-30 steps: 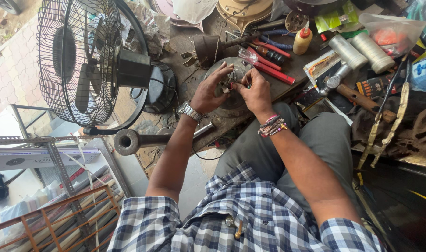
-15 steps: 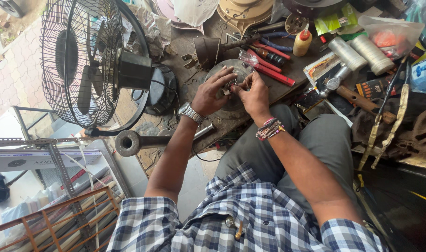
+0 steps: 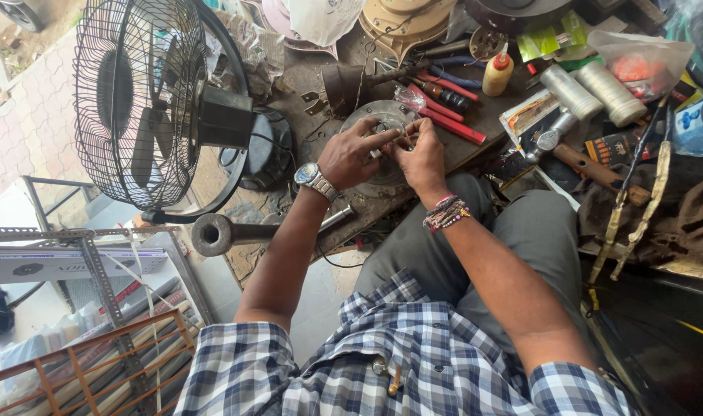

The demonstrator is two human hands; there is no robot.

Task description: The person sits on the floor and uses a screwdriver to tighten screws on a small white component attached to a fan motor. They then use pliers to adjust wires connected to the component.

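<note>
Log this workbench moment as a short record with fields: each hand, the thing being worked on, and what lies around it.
left hand: wears a wristwatch, fingers on the round metal disc
right hand: beaded bracelets at the wrist, fingertips meeting the left hand's over the disc
disc: lies flat on the cluttered workbench
left of hands: black caged fan
behind hands: red-handled pliers, small yellow bottle
right side: two grey rolls, hammer

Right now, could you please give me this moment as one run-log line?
left hand: on round metal part | right hand: pinching at same part, fingertips meeting | nearby: red-handled tools, fan
</note>
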